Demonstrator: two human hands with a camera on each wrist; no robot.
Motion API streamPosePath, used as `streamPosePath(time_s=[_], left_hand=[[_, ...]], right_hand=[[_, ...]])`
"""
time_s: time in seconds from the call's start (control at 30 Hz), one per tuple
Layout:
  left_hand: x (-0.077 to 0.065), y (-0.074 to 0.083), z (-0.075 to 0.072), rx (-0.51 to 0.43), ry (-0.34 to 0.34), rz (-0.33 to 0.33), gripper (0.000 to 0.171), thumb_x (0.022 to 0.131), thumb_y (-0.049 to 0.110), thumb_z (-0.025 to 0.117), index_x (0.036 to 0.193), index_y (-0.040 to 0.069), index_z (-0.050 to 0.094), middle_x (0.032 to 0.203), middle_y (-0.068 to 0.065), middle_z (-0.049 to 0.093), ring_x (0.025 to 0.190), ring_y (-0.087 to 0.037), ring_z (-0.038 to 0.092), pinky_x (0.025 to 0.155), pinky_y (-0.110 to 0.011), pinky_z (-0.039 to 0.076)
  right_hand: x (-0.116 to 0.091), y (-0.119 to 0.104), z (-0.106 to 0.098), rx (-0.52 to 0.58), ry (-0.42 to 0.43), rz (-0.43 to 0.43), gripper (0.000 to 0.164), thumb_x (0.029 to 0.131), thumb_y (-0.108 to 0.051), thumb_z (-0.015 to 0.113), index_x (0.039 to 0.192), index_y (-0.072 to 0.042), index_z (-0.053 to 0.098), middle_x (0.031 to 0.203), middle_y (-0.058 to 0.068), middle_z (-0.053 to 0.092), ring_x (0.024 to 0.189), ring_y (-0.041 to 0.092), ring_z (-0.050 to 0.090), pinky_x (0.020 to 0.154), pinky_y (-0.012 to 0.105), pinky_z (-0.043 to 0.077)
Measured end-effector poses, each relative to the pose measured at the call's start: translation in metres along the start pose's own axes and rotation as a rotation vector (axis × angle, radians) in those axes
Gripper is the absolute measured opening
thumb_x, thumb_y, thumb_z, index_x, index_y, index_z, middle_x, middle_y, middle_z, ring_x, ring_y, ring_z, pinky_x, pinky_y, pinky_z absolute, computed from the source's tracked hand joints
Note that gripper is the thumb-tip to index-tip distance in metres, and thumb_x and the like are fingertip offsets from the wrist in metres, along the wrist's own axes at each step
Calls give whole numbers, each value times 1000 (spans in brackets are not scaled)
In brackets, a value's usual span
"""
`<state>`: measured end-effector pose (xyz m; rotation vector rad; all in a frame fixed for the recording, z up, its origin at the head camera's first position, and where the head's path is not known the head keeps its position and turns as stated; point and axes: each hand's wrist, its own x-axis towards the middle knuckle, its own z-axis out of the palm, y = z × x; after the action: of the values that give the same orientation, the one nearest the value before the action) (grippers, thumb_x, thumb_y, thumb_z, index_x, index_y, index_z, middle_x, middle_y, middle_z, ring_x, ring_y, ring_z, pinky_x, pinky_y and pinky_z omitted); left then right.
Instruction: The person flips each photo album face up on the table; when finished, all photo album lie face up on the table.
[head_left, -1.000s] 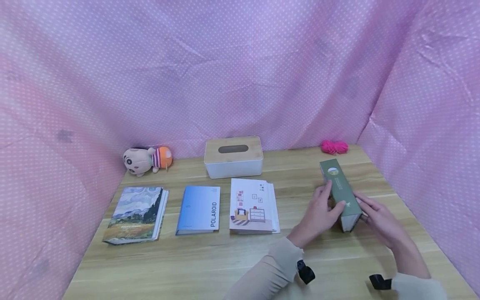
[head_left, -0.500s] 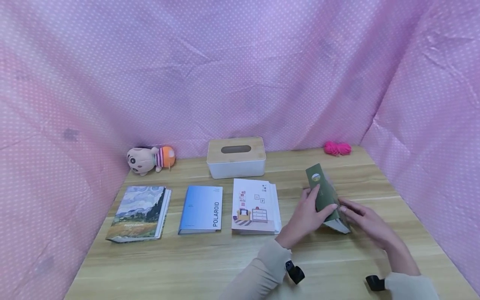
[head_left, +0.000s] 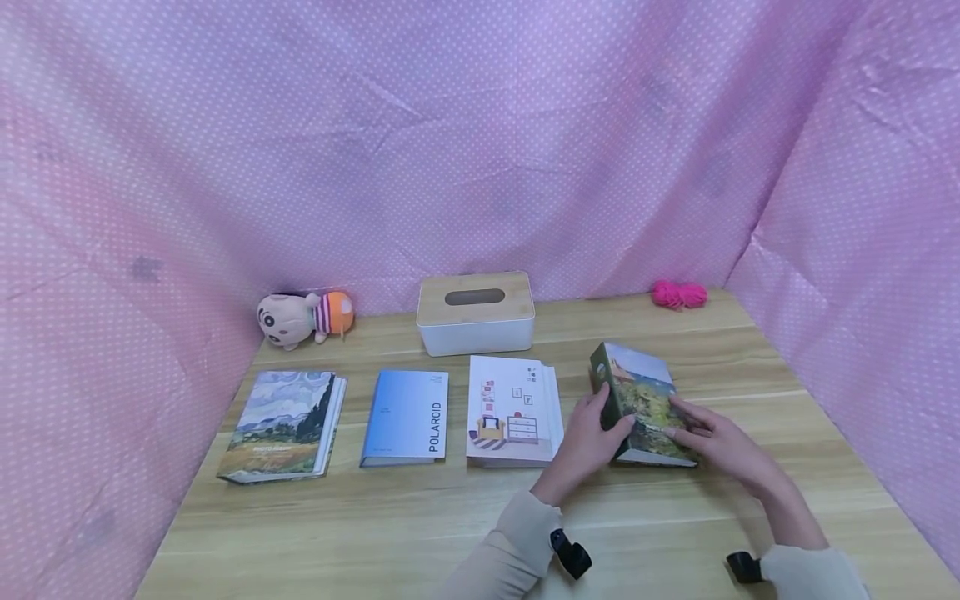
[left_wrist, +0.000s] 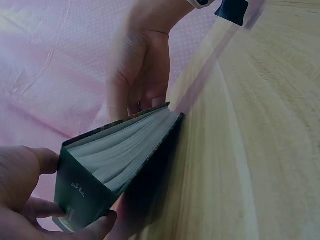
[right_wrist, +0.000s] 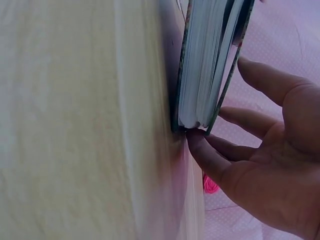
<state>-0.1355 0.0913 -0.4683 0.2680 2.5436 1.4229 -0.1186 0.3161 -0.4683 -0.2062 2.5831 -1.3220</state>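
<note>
A thick photo album (head_left: pixel 649 405) with a landscape picture on its cover and a dark green spine (left_wrist: pixel 80 192) lies slightly tilted at the right of the table. My left hand (head_left: pixel 588 437) grips it along the spine, thumb at the upper cover edge and other fingers round the lower edge. On the opposite side, my right hand (head_left: pixel 723 437) holds the fore edge, with its thumb by the top cover and fingertips (right_wrist: pixel 197 142) at the page edges. White page edges (right_wrist: pixel 202 70) show between the covers in both wrist views.
Left of the held album stand a white illustrated album (head_left: pixel 510 412), a blue POLAROID album (head_left: pixel 407 417) and a landscape-covered album (head_left: pixel 281 425) in a row. Behind are a tissue box (head_left: pixel 476 333), a plush doll (head_left: pixel 288 319) and pink yarn (head_left: pixel 678 294). A pink dotted curtain (head_left: pixel 480 150) encloses the table.
The album has turned over from its spine facing up to its picture cover facing up. Both hands have moved left with it, toward the white album.
</note>
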Motion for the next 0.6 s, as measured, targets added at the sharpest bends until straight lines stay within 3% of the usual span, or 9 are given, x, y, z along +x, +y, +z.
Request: streamPosePath(time_s=[0.37, 0.6], left_hand=[[-3, -6, 0, 12, 28, -27, 64, 89, 40, 55, 143, 14, 34, 135, -9, 45, 121, -17, 44, 97, -35, 41], [-4, -7, -1, 70, 14, -33, 63, 90, 36, 54, 143, 9, 33, 132, -11, 48, 119, -18, 46, 95, -32, 42]], right_hand=[[3, -4, 7, -60, 14, 10, 76, 89, -43, 56, 144, -1, 25, 143, 32, 23, 122, 52, 34, 96, 57, 36], [4, -5, 10, -142, 35, -21, 77, 89, -44, 56, 143, 2, 26, 141, 33, 27, 117, 52, 40, 92, 57, 39]])
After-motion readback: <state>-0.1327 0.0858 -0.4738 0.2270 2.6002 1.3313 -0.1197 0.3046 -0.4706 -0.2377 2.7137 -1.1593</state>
